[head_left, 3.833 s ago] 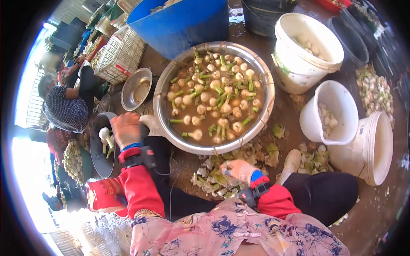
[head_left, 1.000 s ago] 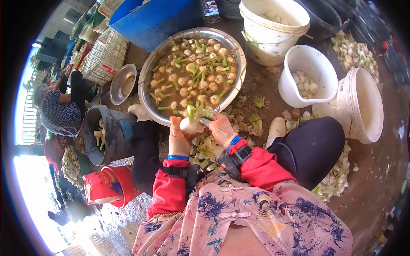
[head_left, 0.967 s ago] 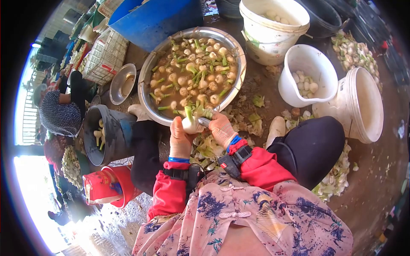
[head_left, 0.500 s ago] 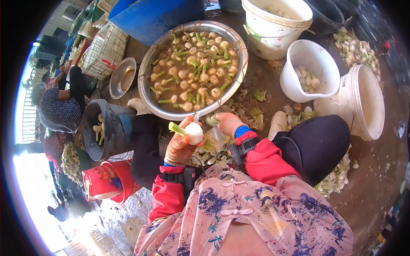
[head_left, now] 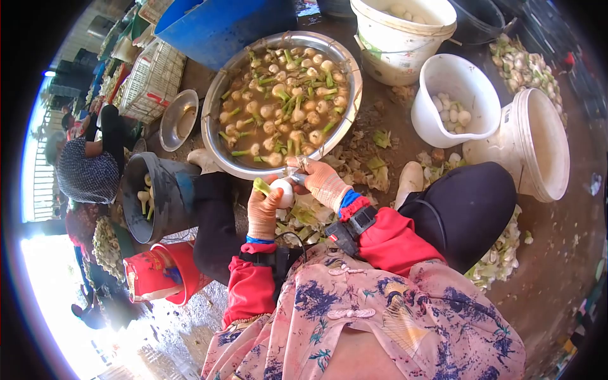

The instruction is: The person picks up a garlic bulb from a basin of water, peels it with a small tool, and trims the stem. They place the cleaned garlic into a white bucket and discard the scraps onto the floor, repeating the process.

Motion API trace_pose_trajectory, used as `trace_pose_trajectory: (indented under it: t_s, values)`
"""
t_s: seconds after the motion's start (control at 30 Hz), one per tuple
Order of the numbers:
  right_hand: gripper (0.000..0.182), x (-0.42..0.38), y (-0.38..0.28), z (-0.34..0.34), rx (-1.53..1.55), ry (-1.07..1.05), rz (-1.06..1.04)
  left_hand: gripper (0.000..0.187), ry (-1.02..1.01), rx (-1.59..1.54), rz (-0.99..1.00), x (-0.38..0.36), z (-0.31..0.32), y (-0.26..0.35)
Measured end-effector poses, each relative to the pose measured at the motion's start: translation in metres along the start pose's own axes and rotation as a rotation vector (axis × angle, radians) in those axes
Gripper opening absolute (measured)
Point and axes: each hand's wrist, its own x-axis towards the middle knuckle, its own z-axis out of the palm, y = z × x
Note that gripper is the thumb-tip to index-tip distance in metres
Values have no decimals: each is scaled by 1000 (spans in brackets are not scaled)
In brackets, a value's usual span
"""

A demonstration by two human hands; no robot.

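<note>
Bulb, white with short green stalk, is in the left hand, fingers and thumb closed round it, stalk angled up and to the left. Right hand is closed on a small metal tool, its end at the bulb's upper right side; exact contact can't be told. Pale scrap at the right hand's fingers. Both hands are close together, in front of the torso, by the near rim of a metal basin. Basin holds brown water and many stalked bulbs. Leaf peelings lie on the ground beside the hands. Grey bucket on the left has stalked bulbs inside; red bucket is near it. White pail on the right holds trimmed bulbs. Pale bucket lies tipped beside it. Another person sits at far left.
</note>
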Motion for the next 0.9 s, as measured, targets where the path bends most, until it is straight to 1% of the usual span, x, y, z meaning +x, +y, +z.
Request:
trace_pose_trajectory:
  t_s: [0.03, 0.1, 0.13, 0.2, 0.23, 0.27, 0.3, 0.33, 0.37, 0.4, 0.43, 0.47, 0.5, 0.53, 0.57, 0.63, 0.67, 0.7, 0.73, 0.77, 0.83, 0.87, 0.9]
  values:
    - [38, -5, -12, 0, 2, -3, 0, 62, 2, 2, 1, -1, 0, 2]
    - [38, -15, -34, 1, 126, 55, 174, 58, 66, -19, 10, -2, 0, 4]
    - [38, -14, -27, 3, 127, 55, 174, 56, 43, 15, 24, -1, -4, 0]
    - [39, -7, -5, 5, -509, 68, -190, 54, 25, 58, 23, -2, -1, 1]
    - [39, -3, 4, 5, -508, 72, -191, 53, 12, 101, 25, -2, 0, 1]
    - [37, 1, 11, 6, -365, 104, -168, 49, 13, 94, 57, -3, 1, 1]
    - [36, -3, -6, 11, -221, 133, -145, 49, 13, 96, 59, -4, 4, 7]
    - [33, -13, -24, 6, -85, 119, 11, 48, 36, -102, 3, -6, 6, 14]
    - [33, -16, -35, 4, -85, 116, 9, 49, 61, -301, -53, -7, 7, 19]
    - [32, -17, -42, 1, 104, 125, 17, 51, 69, -378, -33, -2, 2, 15]
    - [31, -17, -46, -1, 292, 132, 25, 49, 124, -450, 0, 1, 1, 15]
    - [30, -15, -48, -4, 519, 105, -7, 52, 164, -475, -40, 1, -4, 18]
    - [28, -14, -51, -8, 632, 83, -60, 56, 205, -501, -81, 1, -9, 22]
    - [27, -16, -54, -14, 724, 56, -86, 50, 289, -558, -87, 4, -12, 24]
    - [26, -19, -59, -20, 817, 29, -111, 50, 295, -558, -82, 4, -18, 22]
    - [24, -19, -53, -30, 800, 5, -131, 36, 352, -755, -168, 5, -31, 18]
    - [24, -18, -50, -33, 575, -51, -64, 30, 406, -759, -172, 3, -23, 23]
    - [24, -17, -47, -34, 349, -103, 2, 30, 407, -759, -172, 3, -25, 22]
    - [28, -19, -41, -34, -121, -208, -273, 30, 365, -759, -207, 3, -27, 19]
    - [33, -16, -29, -31, -480, -213, -123, 29, 323, -758, -244, 3, -28, 17]
    - [40, -17, -21, -14, -792, -205, 59, 29, 328, -741, -265, 1, -21, 17]
    - [42, -19, -24, -8, -761, -191, 108, 29, 309, -717, -283, 0, -18, 18]
    - [42, -20, -27, -2, -761, -191, 109, 29, 291, -693, -302, -1, -18, 18]
